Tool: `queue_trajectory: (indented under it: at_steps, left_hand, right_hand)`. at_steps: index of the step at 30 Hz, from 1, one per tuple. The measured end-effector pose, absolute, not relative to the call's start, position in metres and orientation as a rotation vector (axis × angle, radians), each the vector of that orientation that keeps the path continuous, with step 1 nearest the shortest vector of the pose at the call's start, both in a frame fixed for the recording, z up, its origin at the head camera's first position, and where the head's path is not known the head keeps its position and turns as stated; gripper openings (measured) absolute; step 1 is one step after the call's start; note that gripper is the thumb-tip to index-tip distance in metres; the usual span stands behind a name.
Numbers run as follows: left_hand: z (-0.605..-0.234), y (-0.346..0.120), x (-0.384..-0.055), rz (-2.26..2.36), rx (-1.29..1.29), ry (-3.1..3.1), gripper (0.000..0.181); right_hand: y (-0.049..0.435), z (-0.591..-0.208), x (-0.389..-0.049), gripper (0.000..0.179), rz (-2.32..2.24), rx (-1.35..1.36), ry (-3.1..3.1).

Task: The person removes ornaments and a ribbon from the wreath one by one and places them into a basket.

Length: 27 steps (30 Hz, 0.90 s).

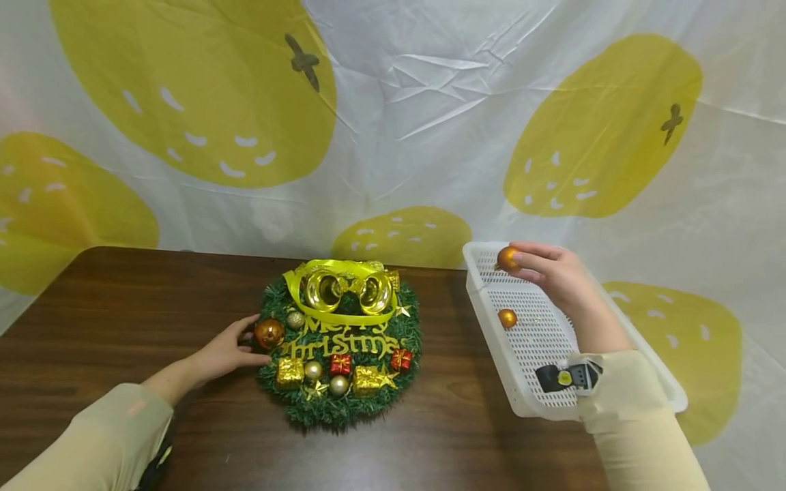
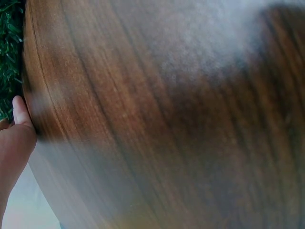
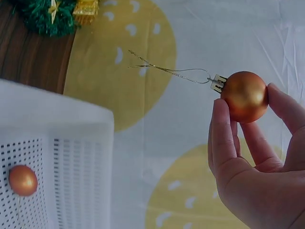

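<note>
A green Christmas wreath lies on the table, with gold "Merry Christmas" lettering, gold bells, a ribbon, small gift boxes and balls. At its left edge my left hand holds the rim, thumb and fingers either side of a shiny orange ball. In the left wrist view only part of the left hand shows against the green tinsel. Over the far end of the white basket, my right hand pinches a matte orange Christmas ball between thumb and fingers. Its gold hanging string trails free.
The white perforated basket stands right of the wreath, another orange ball inside it. Brown wooden table extends left and in front. Behind hangs a pale cloth printed with yellow fruit.
</note>
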<state>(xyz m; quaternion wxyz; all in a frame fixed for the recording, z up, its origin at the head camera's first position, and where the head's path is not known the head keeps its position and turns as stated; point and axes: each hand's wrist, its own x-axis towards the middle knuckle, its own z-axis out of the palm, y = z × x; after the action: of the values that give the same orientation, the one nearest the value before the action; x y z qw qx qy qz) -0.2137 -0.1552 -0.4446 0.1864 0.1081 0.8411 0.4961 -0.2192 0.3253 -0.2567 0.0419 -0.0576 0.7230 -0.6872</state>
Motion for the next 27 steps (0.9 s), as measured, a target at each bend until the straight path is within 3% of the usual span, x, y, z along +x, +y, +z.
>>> queue_trajectory:
  at_steps: [13, 27]
  left_hand:
    - [-0.448, -0.156, -0.214, 1.408, 0.303, 2.363, 0.100]
    - [-0.448, -0.155, -0.215, 1.402, 0.300, 2.363, 0.100]
  right_hand:
    - [0.366, -0.277, -0.228, 0.030, -2.199, -0.184, 2.104]
    - [0.386, -0.299, -0.232, 0.029, -1.914, 0.008, 2.316]
